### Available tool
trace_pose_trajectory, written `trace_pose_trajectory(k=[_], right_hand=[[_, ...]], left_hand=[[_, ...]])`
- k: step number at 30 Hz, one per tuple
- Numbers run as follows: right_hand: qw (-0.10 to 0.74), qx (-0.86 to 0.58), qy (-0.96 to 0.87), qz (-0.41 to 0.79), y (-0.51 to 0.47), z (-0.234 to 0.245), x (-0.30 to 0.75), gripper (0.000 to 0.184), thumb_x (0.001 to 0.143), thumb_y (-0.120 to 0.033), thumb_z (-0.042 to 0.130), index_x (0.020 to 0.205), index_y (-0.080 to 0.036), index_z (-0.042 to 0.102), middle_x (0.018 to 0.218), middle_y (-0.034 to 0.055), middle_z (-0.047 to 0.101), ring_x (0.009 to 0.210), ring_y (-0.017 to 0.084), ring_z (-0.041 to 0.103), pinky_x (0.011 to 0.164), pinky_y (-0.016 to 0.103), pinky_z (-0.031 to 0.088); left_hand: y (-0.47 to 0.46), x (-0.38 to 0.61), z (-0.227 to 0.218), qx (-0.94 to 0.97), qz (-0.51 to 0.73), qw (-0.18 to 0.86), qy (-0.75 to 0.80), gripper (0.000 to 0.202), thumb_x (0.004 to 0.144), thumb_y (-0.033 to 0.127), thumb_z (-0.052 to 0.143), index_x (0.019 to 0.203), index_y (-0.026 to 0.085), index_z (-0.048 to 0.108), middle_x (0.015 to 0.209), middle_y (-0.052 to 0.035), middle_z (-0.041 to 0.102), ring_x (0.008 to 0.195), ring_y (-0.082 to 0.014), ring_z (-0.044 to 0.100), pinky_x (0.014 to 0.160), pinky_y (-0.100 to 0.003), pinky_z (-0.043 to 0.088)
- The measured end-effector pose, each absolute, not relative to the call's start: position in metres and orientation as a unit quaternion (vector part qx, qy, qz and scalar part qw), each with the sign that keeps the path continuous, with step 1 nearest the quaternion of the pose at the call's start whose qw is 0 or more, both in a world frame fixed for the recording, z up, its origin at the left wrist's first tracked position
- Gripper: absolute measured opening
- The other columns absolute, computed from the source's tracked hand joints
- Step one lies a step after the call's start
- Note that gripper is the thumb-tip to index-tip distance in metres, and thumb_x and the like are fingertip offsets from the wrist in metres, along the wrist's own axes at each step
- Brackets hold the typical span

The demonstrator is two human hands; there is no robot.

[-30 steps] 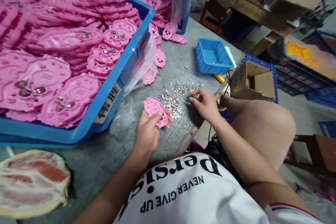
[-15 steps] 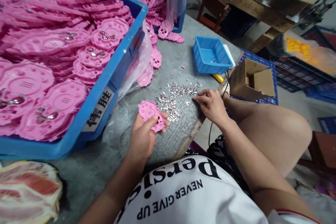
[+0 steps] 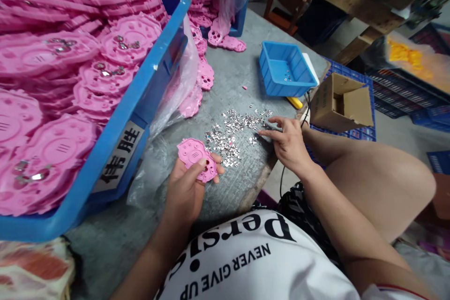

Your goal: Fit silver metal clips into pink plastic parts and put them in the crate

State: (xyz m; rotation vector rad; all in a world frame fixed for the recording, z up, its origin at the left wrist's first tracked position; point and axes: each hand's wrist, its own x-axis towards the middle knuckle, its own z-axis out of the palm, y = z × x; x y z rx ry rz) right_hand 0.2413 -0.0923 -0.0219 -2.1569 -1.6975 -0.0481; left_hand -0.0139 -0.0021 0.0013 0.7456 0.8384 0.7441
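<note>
My left hand (image 3: 186, 187) grips a pink plastic plate (image 3: 195, 157) with holes, held flat just above the grey table (image 3: 232, 79). Its thumb lies across the plate's near edge. A scatter of small shiny metal pieces (image 3: 230, 135) lies on the table right of the plate. My right hand (image 3: 286, 143) rests at the right edge of that scatter, forefinger and thumb pinched together over the pieces. What they hold is too small to make out.
A big blue crate (image 3: 147, 89) heaped with pink plates fills the left. More pink plates spill from a plastic bag (image 3: 207, 75) behind. A small blue tray (image 3: 286, 68) and an open cardboard box (image 3: 339, 103) stand at the right, near my bare knee.
The view has dropped and shifted right, so the crate looms larger. My right hand has slid slightly along the edge of the metal pieces. My left hand keeps its hold on the plate.
</note>
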Motion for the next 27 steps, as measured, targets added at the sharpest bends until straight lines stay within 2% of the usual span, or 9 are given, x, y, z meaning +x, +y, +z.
trace_pose_trajectory(k=[4, 9, 15, 21, 24, 27], right_hand=[[0.156, -0.799, -0.58, -0.031, -0.091, -0.022, 0.239, 0.059, 0.088, -0.001, 0.048, 0.124, -0.037, 0.078, 0.141, 0.011, 0.055, 0.116, 0.033, 0.047, 0.097, 0.057, 0.046], [0.162, -0.757, -0.632, 0.003, -0.09, -0.019, 0.235, 0.057, 0.088, -0.001, 0.048, 0.118, -0.037, 0.08, 0.144, 0.0085, 0.055, 0.118, 0.033, 0.048, 0.1, 0.055, 0.045], [0.194, -0.79, -0.58, -0.036, -0.085, -0.025, 0.241, 0.058, 0.083, 0.003, 0.045, 0.115, -0.031, 0.08, 0.134, 0.0098, 0.06, 0.115, 0.031, 0.049, 0.1, 0.053, 0.047], [0.168, -0.813, -0.554, -0.064, -0.076, -0.03, 0.244, 0.064, 0.086, -0.002, 0.043, 0.135, -0.033, 0.071, 0.145, 0.0133, 0.052, 0.118, 0.036, 0.048, 0.097, 0.06, 0.046], [0.148, -0.796, -0.585, -0.039, -0.073, -0.028, 0.241, 0.059, 0.089, -0.004, 0.045, 0.129, -0.036, 0.075, 0.145, 0.0128, 0.053, 0.119, 0.038, 0.047, 0.095, 0.063, 0.046], [0.148, -0.741, -0.654, 0.004, -0.075, -0.021, 0.237, 0.057, 0.088, -0.002, 0.048, 0.116, -0.038, 0.08, 0.145, 0.0074, 0.056, 0.121, 0.035, 0.048, 0.098, 0.059, 0.047]], left_hand=[[-0.001, -0.014, 0.003, 0.339, 0.341, 0.786, 0.388, 0.042, 0.082, 0.026, 0.072, 0.12, 0.022, 0.055, 0.086, -0.0046, 0.076, 0.068, -0.0197, 0.069, 0.054, -0.026, 0.051], [-0.001, -0.015, 0.003, 0.33, 0.342, 0.789, 0.39, 0.048, 0.083, 0.026, 0.071, 0.128, 0.024, 0.056, 0.087, -0.0046, 0.076, 0.068, -0.02, 0.069, 0.054, -0.027, 0.05], [-0.001, -0.015, 0.003, 0.327, 0.34, 0.791, 0.389, 0.035, 0.083, 0.027, 0.072, 0.114, 0.023, 0.058, 0.087, -0.0041, 0.076, 0.069, -0.0196, 0.07, 0.055, -0.027, 0.051], [-0.001, -0.016, 0.004, 0.333, 0.34, 0.791, 0.384, 0.026, 0.083, 0.028, 0.073, 0.103, 0.021, 0.059, 0.086, -0.0039, 0.075, 0.069, -0.0186, 0.07, 0.056, -0.026, 0.051], [-0.001, -0.016, 0.003, 0.334, 0.338, 0.791, 0.387, 0.028, 0.082, 0.028, 0.073, 0.105, 0.021, 0.059, 0.086, -0.0042, 0.075, 0.069, -0.0189, 0.07, 0.055, -0.026, 0.051], [-0.001, -0.015, 0.002, 0.336, 0.339, 0.791, 0.383, 0.03, 0.082, 0.028, 0.073, 0.106, 0.021, 0.058, 0.086, -0.0041, 0.075, 0.068, -0.0192, 0.07, 0.055, -0.026, 0.051]])
